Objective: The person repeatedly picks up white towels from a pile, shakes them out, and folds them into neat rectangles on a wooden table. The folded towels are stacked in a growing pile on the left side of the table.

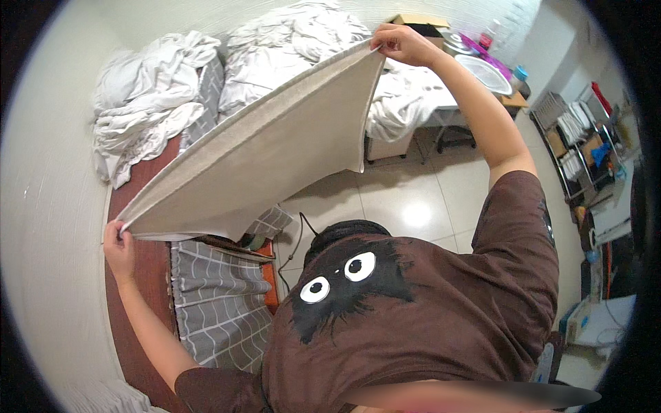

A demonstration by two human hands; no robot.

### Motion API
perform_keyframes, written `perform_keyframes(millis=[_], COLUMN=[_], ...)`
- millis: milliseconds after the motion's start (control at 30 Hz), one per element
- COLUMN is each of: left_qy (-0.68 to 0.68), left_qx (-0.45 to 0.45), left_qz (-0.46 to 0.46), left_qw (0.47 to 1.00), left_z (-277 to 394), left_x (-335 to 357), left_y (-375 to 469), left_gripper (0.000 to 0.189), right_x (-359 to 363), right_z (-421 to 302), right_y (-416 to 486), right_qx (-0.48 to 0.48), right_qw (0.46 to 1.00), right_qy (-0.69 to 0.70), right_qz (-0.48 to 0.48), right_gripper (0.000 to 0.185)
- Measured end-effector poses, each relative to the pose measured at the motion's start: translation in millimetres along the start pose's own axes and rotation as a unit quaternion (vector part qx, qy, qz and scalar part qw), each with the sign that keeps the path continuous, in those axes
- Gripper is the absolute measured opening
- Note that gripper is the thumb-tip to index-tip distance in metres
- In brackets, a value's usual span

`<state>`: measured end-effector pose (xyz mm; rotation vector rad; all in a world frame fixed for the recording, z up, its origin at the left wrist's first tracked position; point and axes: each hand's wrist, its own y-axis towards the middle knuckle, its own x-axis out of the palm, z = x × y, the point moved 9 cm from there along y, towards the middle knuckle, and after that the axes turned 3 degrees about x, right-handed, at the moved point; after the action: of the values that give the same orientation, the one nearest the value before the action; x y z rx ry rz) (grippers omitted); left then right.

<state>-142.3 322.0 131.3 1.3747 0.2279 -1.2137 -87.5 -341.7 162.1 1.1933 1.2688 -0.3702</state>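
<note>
A cream-white cloth [268, 149] is stretched between my two hands, its top edge taut and running diagonally across the head view. Pinched at the cloth's lower-left corner is my left hand [119, 248], above a dark red wooden surface by the wall. At the upper right my right hand [405, 45] grips the other top corner between thumb and fingers. The cloth's lower part hangs in the air with a sagging, curved edge. Behind it lie heaped white cloths [294, 41], partly covered by the held one.
More white cloths [150, 93] are piled at the left. A grey checked curtain [222, 304] hangs below the red wooden surface [139, 289]. A white plastic lid [483, 75] and a bottle [485, 38] stand at the back right. Metal shelves [578, 144] hold folded cloths. A black cable crosses the tiled floor.
</note>
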Motion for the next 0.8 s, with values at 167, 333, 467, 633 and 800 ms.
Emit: perform_keyframes(millis=[167,333,467,633,800], left_qy=[0.009,0.058,-0.023,0.03,0.109], left_qx=[0.038,0.062,0.041,-0.057,-0.025], left_qz=[0.022,0.054,0.057,0.076,0.066], left_qw=[0.999,0.995,0.997,0.995,0.991], left_z=[23.7,71.6,99.2,109.3,137.7], left_x=[9.8,7.5,15.9,18.3,17.0], left_y=[9.5,14.3,18.2,-2.6,-23.8], left_gripper=[0.014,0.019,0.017,0.017,0.018], right_x=[-22.6,-60.3,-64.5,-49.5,-50.9], right_z=[22.4,50.2,59.1,38.0,18.5], right_y=[-62.5,-117.2,-159.9,-214.3,-234.3], right_qx=[0.019,0.037,-0.023,-0.128,-0.216], right_qw=[0.999,0.982,0.975,0.968,0.93], right_qy=[-0.025,-0.14,-0.198,-0.214,-0.276], right_qz=[-0.007,0.12,0.093,-0.025,-0.108], right_gripper=[0.017,0.016,0.017,0.019,0.009])
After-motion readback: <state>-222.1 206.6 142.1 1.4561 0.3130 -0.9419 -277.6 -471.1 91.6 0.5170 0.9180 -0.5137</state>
